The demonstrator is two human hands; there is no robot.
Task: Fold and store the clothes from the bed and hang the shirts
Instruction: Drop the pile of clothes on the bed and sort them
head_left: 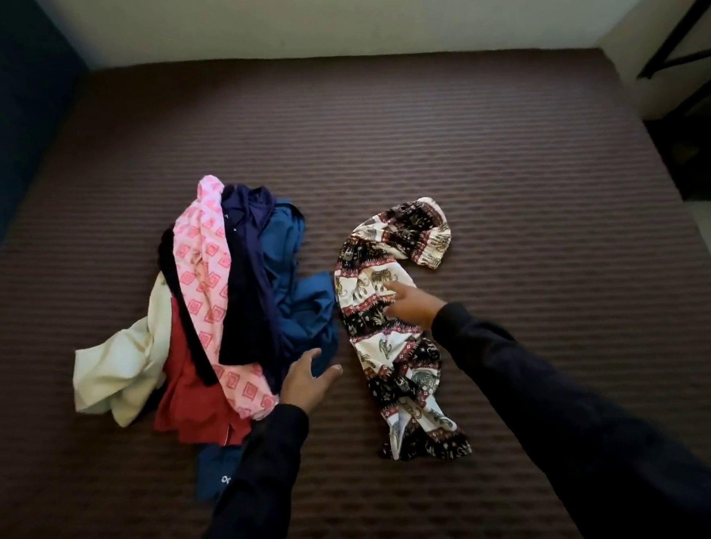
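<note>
1. Reaching in from the near right, the right hand (410,307) lies on the elephant-print garment (392,330), fingers fairly straight and spread across the cloth; whether any fingertip pinches the fabric cannot be told.
2. That garment, printed in white, black and red bands, stretches in a crumpled strip from near to far on the bed (508,172), right of centre, its far end curling off to the right.
3. The left hand (307,379) hovers at the near right edge of the pile of clothes (229,304), fingers loosely curved and parted, its grip holding nothing.
4. The pile sits left of centre, just beside the printed garment, and the 2 nearly touch at the blue cloth.
5. In the pile: a pink patterned piece (204,255) draped over the top, a dark navy piece (248,277) beside it, a blue garment (301,303) on the right, a red one (189,393) at the near side and a cream one (119,368) spilling out to the left.
6. Another blue piece with white lettering (217,476) pokes out near the left sleeve (251,481).
7. Both sleeves are dark.
</note>
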